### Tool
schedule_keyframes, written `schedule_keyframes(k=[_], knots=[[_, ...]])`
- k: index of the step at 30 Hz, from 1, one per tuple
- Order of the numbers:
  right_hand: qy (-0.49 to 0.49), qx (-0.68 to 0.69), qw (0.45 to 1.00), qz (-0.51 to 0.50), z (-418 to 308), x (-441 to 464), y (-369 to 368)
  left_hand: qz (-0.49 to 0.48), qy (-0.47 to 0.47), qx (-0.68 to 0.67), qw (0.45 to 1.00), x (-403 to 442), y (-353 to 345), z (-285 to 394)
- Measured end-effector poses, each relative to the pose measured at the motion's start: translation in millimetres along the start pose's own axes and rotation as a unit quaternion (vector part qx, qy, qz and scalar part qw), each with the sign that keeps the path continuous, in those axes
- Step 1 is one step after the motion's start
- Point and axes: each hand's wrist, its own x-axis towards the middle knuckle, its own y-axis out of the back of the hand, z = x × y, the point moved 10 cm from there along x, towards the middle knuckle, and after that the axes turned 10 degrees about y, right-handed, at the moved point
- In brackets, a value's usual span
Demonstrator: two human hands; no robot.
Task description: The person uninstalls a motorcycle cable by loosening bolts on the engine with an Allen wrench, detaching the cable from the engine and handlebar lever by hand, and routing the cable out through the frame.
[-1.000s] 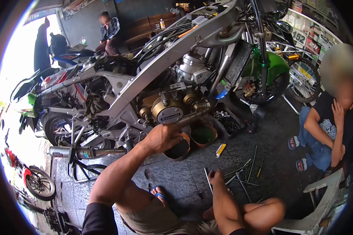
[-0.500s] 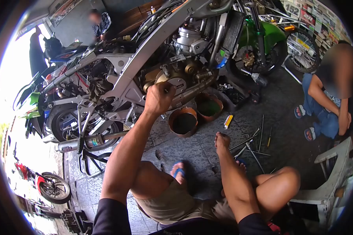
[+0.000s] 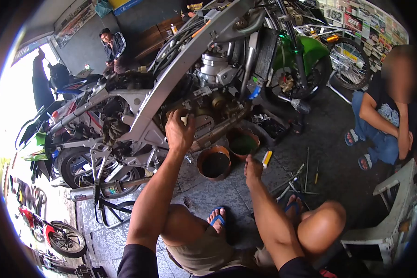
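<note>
Motorcycle [image 3: 169,91] stands partly stripped, engine [image 3: 213,69] fitted, so we judge much is left. It lies at twelve o'clock, past our left hand [image 3: 180,132], which seems curled around a small pale thing [image 3: 184,121], and eleven o'clock from our right hand [image 3: 253,167], fingers bunched; whether that one holds anything, we cannot tell.

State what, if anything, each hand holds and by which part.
Cannot be told: a pale spot shows at the left hand; the right hand is curled, palm hidden.
</note>
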Motion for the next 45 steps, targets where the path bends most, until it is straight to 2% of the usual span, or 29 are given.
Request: schedule_keyframes(k=[2,7,11,13,14,17,21,23,24,26,28,30,32,34,37,38,39,41,42,44,45], knots=[[-0.012,-0.005,1.0,0.004,19.3,0.9,-5.1,0.057,0.015,0.053,0.997,5.2,8.3,-10.6],[-0.079,0.025,0.997,0.004,57.5,4.3,-15.7,0.008,0.078,0.132,0.988,21.0,-20.2,-23.3],[-0.109,0.02,0.993,0.027,85.4,15.6,3.2,0.051,0.056,0.155,0.985,27.2,-25.1,-11.0],[-0.135,0.02,0.99,0.045,95.8,20.3,10.4,-0.027,0.07,0.233,0.969,42.0,-36.0,-15.3],[-0.137,0.026,0.988,0.06,98.1,21.6,16.4,-0.03,0.067,0.239,0.968,45.8,-37.4,-16.5],[-0.147,0.034,0.985,0.083,111.4,23.9,26.9,-0.049,-0.017,0.27,0.962,48.8,-47.1,-10.0],[-0.142,0.019,0.986,0.088,116.5,26.3,34.1,-0.074,-0.04,0.241,0.967,51.6,-50.2,-9.4],[-0.132,0.013,0.987,0.09,107.2,28.9,33.6,-0.089,-0.012,0.273,0.958,52.9,-52.4,-16.1],[-0.117,0.009,0.989,0.09,98.3,34.9,29.6,-0.099,0.013,0.303,0.948,54.0,-53.2,-21.4],[0.098,-0.048,0.989,0.102,50.8,64.5,14.5,-0.091,0.004,0.285,0.954,52.9,-50.1,-15.8],[0.235,0.032,0.97,0.058,-58.7,48.1,-39.5,-0.086,-0.003,0.266,0.96,51.7,-47.8,-8.4],[0.317,-0.064,0.946,-0.027,-136.3,36.2,-85.4,-0.077,0.01,0.281,0.957,50.6,-44.4,-5.1],[0.398,-0.127,0.907,-0.063,-209.4,5.8,-131.6,-0.065,0.019,0.258,0.964,49.1,-43.0,-5.4],[0.484,-0.126,0.853,-0.148,-247.8,-10.3,-176.7,-0.05,0.027,0.236,0.97,48.6,-37.9,-4.1],[0.616,-0.226,0.728,-0.201,-296.2,-39.0,-220.3,-0.028,0.047,0.234,0.971,46.3,-30.3,-7.9],[0.649,-0.268,0.684,-0.199,-305.2,-43.1,-228.2,-0.019,0.038,0.233,0.972,45.7,-30.4,-8.8],[0.652,-0.269,0.68,-0.2,-310.7,-37.6,-230.1,-0.009,0.029,0.231,0.973,45.4,-30.2,-8.6],[0.63,-0.341,0.638,-0.282,-304.6,-27.4,-246.8,-0.012,0.036,0.228,0.973,45.8,-31.2,-10.1],[0.633,-0.343,0.634,-0.283,-308.6,-24.0,-246.3,-0.017,0.044,0.229,0.972,46.3,-32.3,-11.0],[0.619,-0.39,0.578,-0.361,-297.3,-24.5,-257.1,-0.023,0.044,0.229,0.972,48.3,-35.5,-15.6],[0.645,-0.404,0.544,-0.352,-294.4,-30.0,-259.0,-0.032,0.044,0.234,0.971,48.6,-37.5,-18.2]])
